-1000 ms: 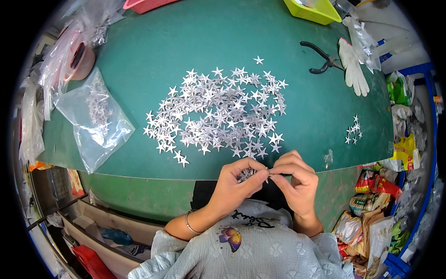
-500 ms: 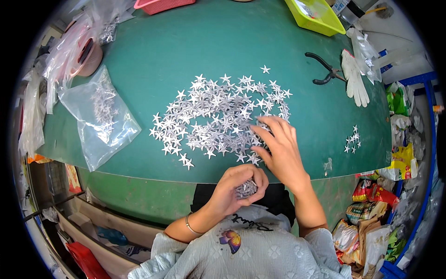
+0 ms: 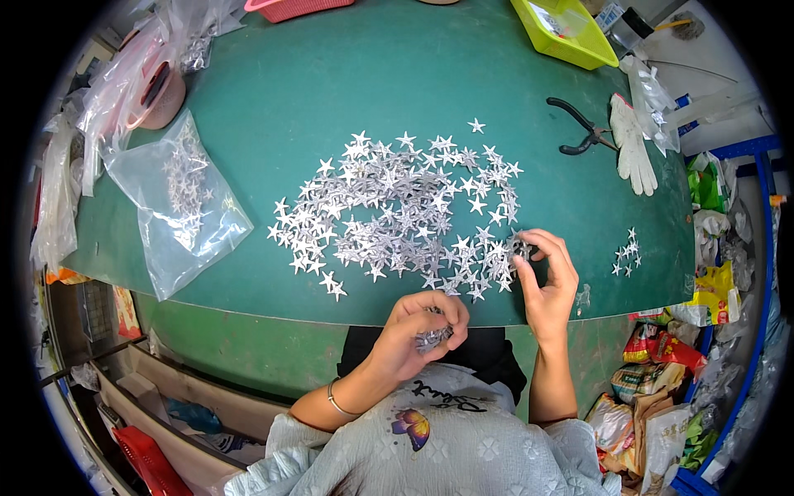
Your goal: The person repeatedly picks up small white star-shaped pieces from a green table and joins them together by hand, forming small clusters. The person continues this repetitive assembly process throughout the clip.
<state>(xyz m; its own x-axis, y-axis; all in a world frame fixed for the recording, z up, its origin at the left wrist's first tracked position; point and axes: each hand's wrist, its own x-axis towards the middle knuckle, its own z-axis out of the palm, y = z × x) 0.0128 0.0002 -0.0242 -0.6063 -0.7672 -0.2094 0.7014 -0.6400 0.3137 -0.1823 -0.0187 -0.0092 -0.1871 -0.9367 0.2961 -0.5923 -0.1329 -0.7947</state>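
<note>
A broad pile of small silvery starfish-shaped pieces (image 3: 389, 202) lies on the green table (image 3: 331, 91). Just off the table's near edge, my left hand (image 3: 422, 331) is cupped closed around a clump of these star pieces (image 3: 433, 337). To the right of the pile, my right hand (image 3: 547, 281) curls its thumb and fingers about a few star pieces (image 3: 519, 248); how many is hidden. Some loose stars (image 3: 475, 264) spread between the main pile and the right hand. A small separate group of stars (image 3: 628, 254) sits farther right.
At the left lies a clear plastic bag (image 3: 186, 207) with more stars inside, near a pink basket (image 3: 161, 99). Black-handled pliers (image 3: 583, 128) and a white glove (image 3: 633, 145) are at the right. A yellow-green basket (image 3: 571, 37) stands at the far right.
My right hand has moved right from the pile's edge, and its fingers have closed around some stars. Several stars are now spread out toward the right. My left hand stays cupped around its clump.
</note>
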